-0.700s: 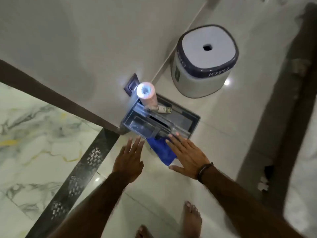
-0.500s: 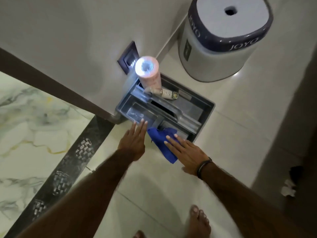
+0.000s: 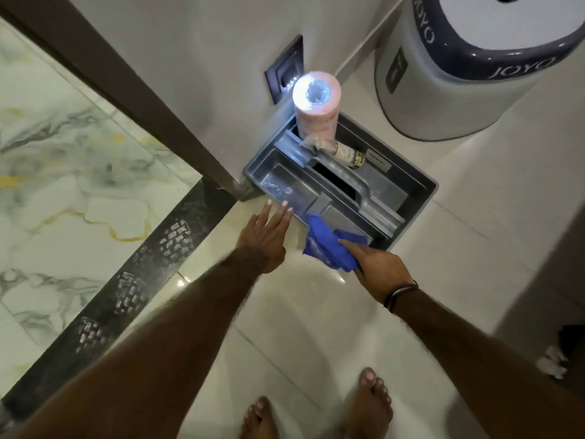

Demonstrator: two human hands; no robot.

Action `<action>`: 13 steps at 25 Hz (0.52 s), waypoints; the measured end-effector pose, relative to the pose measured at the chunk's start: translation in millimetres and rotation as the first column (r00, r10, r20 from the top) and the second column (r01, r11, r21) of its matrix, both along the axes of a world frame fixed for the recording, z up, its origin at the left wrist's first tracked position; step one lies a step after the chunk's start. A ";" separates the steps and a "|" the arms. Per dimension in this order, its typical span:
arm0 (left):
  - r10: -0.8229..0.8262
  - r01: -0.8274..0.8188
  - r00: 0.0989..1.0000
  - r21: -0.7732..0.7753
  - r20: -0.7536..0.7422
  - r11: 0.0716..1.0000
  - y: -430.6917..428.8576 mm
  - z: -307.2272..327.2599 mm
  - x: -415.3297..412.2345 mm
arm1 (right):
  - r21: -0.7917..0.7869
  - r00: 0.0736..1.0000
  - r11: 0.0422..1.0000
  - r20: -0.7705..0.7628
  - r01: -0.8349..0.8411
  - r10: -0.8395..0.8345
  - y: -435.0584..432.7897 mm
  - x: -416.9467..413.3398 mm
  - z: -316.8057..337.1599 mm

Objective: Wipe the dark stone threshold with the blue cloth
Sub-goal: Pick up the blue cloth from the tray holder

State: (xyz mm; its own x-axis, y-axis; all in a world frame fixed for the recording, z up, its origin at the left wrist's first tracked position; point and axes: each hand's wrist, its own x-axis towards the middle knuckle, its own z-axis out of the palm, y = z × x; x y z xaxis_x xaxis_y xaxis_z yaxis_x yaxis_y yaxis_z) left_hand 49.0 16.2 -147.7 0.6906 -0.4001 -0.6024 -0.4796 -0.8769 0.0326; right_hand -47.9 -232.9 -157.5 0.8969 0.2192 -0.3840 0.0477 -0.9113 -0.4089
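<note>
The right hand (image 3: 378, 267) closes its fingers on the blue cloth (image 3: 327, 248), which hangs over the near rim of the grey caddy (image 3: 421, 198), probably to lift it out. The left hand (image 3: 264, 240) is flat and open, holding nothing, fingertips touching the caddy's rim. The dark stone threshold (image 3: 126, 280) lies to the left, beside open pale floor.

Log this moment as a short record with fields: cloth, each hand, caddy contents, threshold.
cloth: blue cloth, draped over the near rim of the grey caddy
right hand: fingers on the cloth
left hand: open, fingertips at the caddy's near edge
caddy contents: pink paper roll upright, small bottle lying down
threshold: dark stone threshold, untouched
</note>
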 end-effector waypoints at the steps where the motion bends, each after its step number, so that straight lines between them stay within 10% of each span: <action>1: 0.054 -0.054 0.998 -0.009 -0.018 0.998 6.8 13.4 -10.4 | 0.000 0.999 0.999 -0.016 0.045 -0.045 3.6 -1.2 14.2; 13: 0.512 -0.512 0.859 -0.038 -0.008 0.858 209.3 164.4 -131.3 | 0.039 0.996 0.997 -0.045 0.074 -0.072 153.5 14.2 146.8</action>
State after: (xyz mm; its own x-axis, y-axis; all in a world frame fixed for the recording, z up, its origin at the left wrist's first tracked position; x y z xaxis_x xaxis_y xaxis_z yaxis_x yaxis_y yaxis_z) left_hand -82.3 225.6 16.8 0.8058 -0.0118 -0.5921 0.0368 -0.9969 0.0700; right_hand -33.7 -79.4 -10.7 0.8935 0.1700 -0.4156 -0.0372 -0.8943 -0.4459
